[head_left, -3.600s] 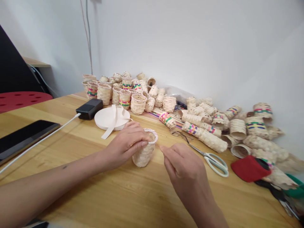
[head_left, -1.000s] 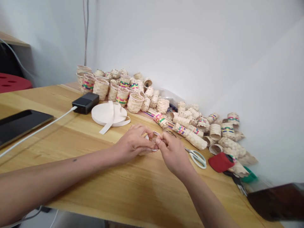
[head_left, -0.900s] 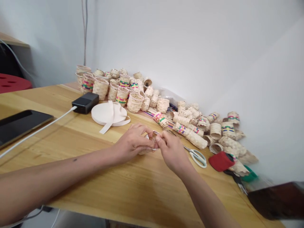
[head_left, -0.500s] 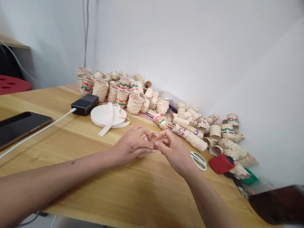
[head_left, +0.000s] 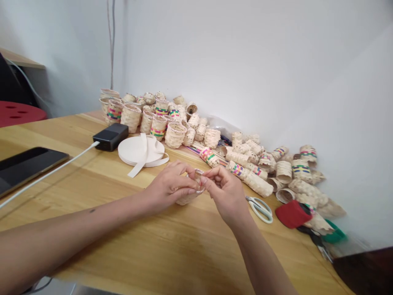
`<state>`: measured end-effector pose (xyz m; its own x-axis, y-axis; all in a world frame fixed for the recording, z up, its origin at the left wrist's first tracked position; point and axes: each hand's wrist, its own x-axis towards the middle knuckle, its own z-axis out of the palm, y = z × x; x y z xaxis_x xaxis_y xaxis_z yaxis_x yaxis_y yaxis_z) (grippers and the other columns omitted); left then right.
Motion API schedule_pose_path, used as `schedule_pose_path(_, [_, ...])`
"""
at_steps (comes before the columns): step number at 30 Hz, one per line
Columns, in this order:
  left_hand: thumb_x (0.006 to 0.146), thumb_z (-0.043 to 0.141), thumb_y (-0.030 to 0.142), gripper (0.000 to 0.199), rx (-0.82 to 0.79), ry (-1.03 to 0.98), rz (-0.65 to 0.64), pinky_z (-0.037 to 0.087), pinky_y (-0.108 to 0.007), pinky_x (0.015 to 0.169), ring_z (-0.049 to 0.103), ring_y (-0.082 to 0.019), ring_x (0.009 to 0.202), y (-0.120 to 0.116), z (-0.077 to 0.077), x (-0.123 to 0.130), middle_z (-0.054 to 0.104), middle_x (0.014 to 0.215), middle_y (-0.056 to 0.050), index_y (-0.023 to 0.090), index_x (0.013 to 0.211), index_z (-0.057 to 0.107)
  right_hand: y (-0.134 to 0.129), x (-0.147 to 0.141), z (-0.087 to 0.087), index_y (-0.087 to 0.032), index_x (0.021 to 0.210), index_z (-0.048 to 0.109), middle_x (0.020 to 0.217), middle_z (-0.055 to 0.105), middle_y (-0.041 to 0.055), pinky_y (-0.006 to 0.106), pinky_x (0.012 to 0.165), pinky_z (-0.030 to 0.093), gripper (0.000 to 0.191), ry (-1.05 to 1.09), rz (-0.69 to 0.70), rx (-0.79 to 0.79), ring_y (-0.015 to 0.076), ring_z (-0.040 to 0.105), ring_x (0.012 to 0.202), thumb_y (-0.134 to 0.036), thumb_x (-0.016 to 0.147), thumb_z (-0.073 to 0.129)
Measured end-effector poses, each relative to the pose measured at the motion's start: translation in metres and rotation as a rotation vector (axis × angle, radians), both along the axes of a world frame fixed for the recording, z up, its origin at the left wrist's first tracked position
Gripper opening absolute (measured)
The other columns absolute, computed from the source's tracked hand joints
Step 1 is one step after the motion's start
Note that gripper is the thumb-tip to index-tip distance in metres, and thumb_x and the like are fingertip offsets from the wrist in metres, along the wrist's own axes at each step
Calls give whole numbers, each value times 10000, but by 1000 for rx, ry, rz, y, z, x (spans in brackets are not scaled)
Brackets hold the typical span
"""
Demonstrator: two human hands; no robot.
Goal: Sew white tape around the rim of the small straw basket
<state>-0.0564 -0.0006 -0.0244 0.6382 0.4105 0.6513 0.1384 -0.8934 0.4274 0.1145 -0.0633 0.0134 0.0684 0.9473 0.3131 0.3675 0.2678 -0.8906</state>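
Observation:
A small woven basket (head_left: 186, 199) of pale strips lies on its side just above the table, its open rim turned toward the right. My left hand (head_left: 172, 182) is closed around it, with thumb and fingers at the rim. At the right edge of that rim, the thumb and forefinger of my right hand (head_left: 226, 194) are pinched together. Whatever is between those fingertips is too small or hidden to make out. Light-handled scissors (head_left: 260, 209) rest on the table to the right of my right hand. A flat roll of white ribbon (head_left: 141, 151) lies beyond my left hand.
Several woven baskets (head_left: 175, 135) and tubes (head_left: 258, 183) are heaped along the wall. A black power bank (head_left: 110, 136) with a white cable (head_left: 61, 164) and a phone (head_left: 30, 168) lie on the left. Farther right are a red object (head_left: 293, 214) and a green one (head_left: 334, 231).
My right hand's fingertips have shifted slightly right, from the basket's opening to the edge of its rim. More of the basket's side shows below my left hand. The view has shifted a little.

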Motion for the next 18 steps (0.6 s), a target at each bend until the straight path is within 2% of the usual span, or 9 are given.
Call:
schedule_pose_path(6, [936,537,302,198,-31,-18,-13,380,-303,832,531,-174,930,5,-3,0,608,982,-40,224,915,718,8,5,-7,-203,788,579,693,637,-20,224,515,421,117,86,62,38,113,560,592,-282,786,665])
schedule_pose_path(11, [951,505,241,205,-86,-107,-131,435,-282,844,581,-164,968,8,-4,0,647,1044,-64,203,1066,670,4,11,-14,-205,818,587,717,638,-19,223,552,447,112,162,24,87,114,581,627,-298,817,650])
schedule_pose_path(13, [942,512,206,199,-135,-130,-141,450,-277,858,597,-162,978,9,-5,0,663,1056,-65,181,1088,643,2,14,-17,-204,824,591,718,639,-16,222,558,452,115,179,18,100,116,585,636,-301,817,653])
schedule_pose_path(18, [894,572,176,112,-207,-113,-128,478,-251,770,611,-139,823,9,-5,-1,673,986,-59,146,983,633,-2,15,-20,-203,824,599,729,644,-7,229,575,468,122,179,10,90,124,593,656,-306,818,663])
